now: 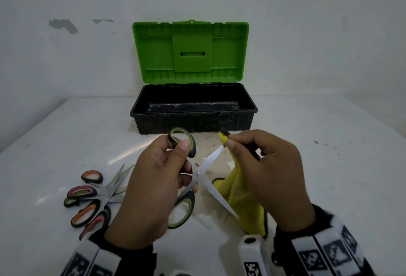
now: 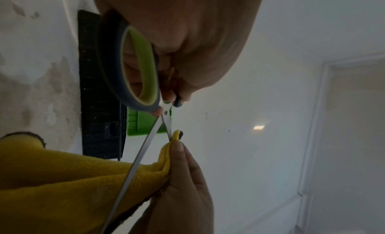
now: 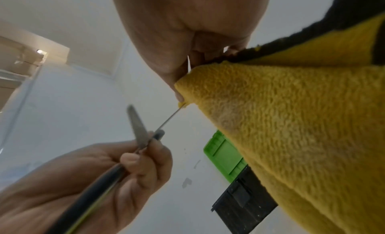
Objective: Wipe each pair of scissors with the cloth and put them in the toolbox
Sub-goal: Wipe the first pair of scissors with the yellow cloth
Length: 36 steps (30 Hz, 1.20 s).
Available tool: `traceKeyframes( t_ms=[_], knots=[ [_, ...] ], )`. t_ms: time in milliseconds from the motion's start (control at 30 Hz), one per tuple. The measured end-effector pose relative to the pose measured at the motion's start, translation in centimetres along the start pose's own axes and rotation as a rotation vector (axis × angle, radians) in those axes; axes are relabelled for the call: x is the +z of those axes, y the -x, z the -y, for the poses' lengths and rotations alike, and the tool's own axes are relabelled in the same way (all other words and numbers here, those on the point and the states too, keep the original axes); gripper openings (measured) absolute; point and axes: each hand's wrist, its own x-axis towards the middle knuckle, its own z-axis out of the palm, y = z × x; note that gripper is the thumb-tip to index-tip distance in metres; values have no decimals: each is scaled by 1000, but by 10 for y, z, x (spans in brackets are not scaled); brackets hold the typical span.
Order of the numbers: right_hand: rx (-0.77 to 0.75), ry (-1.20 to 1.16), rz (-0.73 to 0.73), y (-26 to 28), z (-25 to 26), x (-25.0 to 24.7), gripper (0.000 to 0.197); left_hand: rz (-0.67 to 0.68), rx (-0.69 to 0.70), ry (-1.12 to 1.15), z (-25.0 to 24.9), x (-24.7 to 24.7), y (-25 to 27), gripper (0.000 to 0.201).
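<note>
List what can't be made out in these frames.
- Toolbox floor near the front: head view, hidden by its own front wall.
- Blade tip under the yellow cloth: every view, covered by the cloth and the right hand.
- Number of scissors in the pile: head view, overlapping, partly behind the left hand.
- Green-handled scissors: right wrist view, blurred.

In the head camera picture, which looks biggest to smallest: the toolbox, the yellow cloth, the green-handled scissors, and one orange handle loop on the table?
1. Toolbox, clearly largest.
2. Green-handled scissors and yellow cloth: unsure, since the right hand hides part of the cloth.
3. Orange handle loop, smallest.
</note>
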Motion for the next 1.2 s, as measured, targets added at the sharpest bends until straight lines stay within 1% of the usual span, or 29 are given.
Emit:
traceKeyframes(
  t_ms=[33, 133, 200, 300, 433, 567, 700, 833, 900, 967, 1067, 1133, 1200],
  knots=[
    [-28, 14, 23, 3, 3, 1, 5, 1, 27, -23, 0, -1, 0, 21],
    [-106, 82, 78, 9, 9, 3, 11, -1, 120, -92, 0, -4, 1, 19],
    [-78, 59, 42, 5, 6, 2, 4, 0, 165, -123, -1, -4, 1, 18],
    [16, 43, -16, -7, -3, -3, 5, 1, 182, -138, 0, -3, 3, 18],
    [109, -19, -78, -16, -12, -13, 10, -5, 133, -113, -1, -4, 2, 21],
    [127, -86, -47, -10, -7, -17, 7, -2, 103, -109, -1, -7, 0, 24],
    [42, -117, 45, 0, 2, -13, 7, 23, 64, -102, -1, -5, 0, 27],
    [-55, -79, 145, 9, 6, -6, 5, 17, 58, -130, 0, -4, 0, 27],
    [-90, -52, 171, 13, 6, -2, 9, 9, 54, -111, 0, -3, 0, 27],
    [-122, -15, 211, 15, 8, 1, 13, 10, 39, -72, -1, -2, 0, 27],
    [-165, 18, 275, 17, 10, 4, 10, 39, -31, 24, -2, 1, 0, 27],
    [-179, 9, 276, 16, 12, 2, 10, 57, -76, 84, -2, 0, 1, 27],
    [-147, -26, 260, 12, 12, -3, 10, 70, -126, 155, -4, -1, 1, 26]
  ],
)
